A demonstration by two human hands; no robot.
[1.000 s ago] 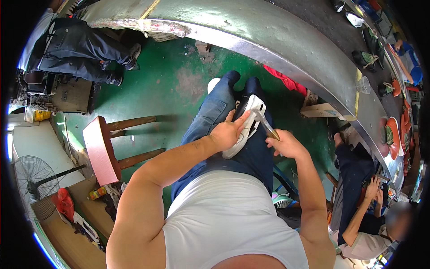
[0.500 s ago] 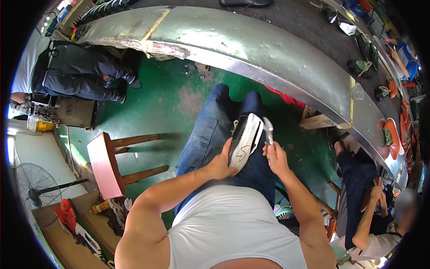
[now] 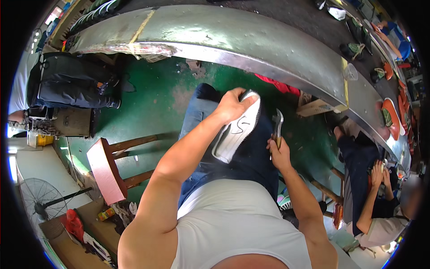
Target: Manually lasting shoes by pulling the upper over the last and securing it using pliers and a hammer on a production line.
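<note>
Over my lap, my left hand grips one end of a shoe, thumb across its underside. The pale underside faces up, with a dark hand-drawn mark and a black stitched or toothed edge. The shoe's other end slants down toward my waist; its upper is mostly hidden underneath. To the right of the shoe and apart from it, my right hand is closed around the handle of a hammer. The curved metal head points up and away from me. Under both hands are my jeans.
A long metal-edged bench curves ahead, bearing several shoes, some orange. A pink-topped stool stands left, near a fan. One person stands at far left; another sits at right with hands on something.
The shoe has been turned end for end, and my left hand has moved from its near end to its far end. The hammer has shifted slightly right, away from the shoe.
</note>
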